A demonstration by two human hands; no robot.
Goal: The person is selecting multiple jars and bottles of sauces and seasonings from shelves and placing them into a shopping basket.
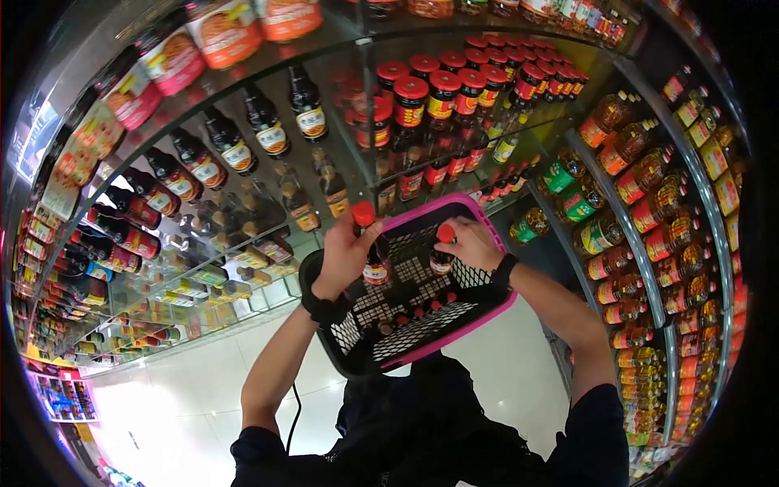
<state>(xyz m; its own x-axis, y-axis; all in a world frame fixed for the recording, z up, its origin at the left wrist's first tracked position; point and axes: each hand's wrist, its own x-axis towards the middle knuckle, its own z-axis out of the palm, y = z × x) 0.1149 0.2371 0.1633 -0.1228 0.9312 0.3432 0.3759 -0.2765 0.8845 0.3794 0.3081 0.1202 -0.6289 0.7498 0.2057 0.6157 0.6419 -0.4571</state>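
1. At the centre of the frame, the left hand (345, 253) is closed around the taller bottle (375, 266). This bottle is dark with a red cap. The fingers wrap its neck and shoulder, and it stands upright over the left half of the basket (495, 304).
2. Just to the right, the right hand (472, 243) grips the smaller bottle (441, 261) from above, with the fingers shut near its red cap. This bottle is also upright, within the mouth of the basket.
3. Below both hands, the basket is black mesh with a pink rim and is close in front of the person's body. I cannot tell if it hangs on the left forearm.
4. On the basket bottom several red-capped bottles (410, 312) are already lying close together.
5. As I judge it, each bottle should stay vertical and go down slowly into a free gap, one hand after the other, so that glass does not knock on glass. The grip should open only when the base rests on the mesh.
6. Around the basket are the shelves (268, 302). They carry dark sauce bottles (203, 166) at the left, red-lidded jars (442, 89) at the upper centre and oil bottles (641, 174) at the right. A pale floor (187, 390) shows at the lower left.
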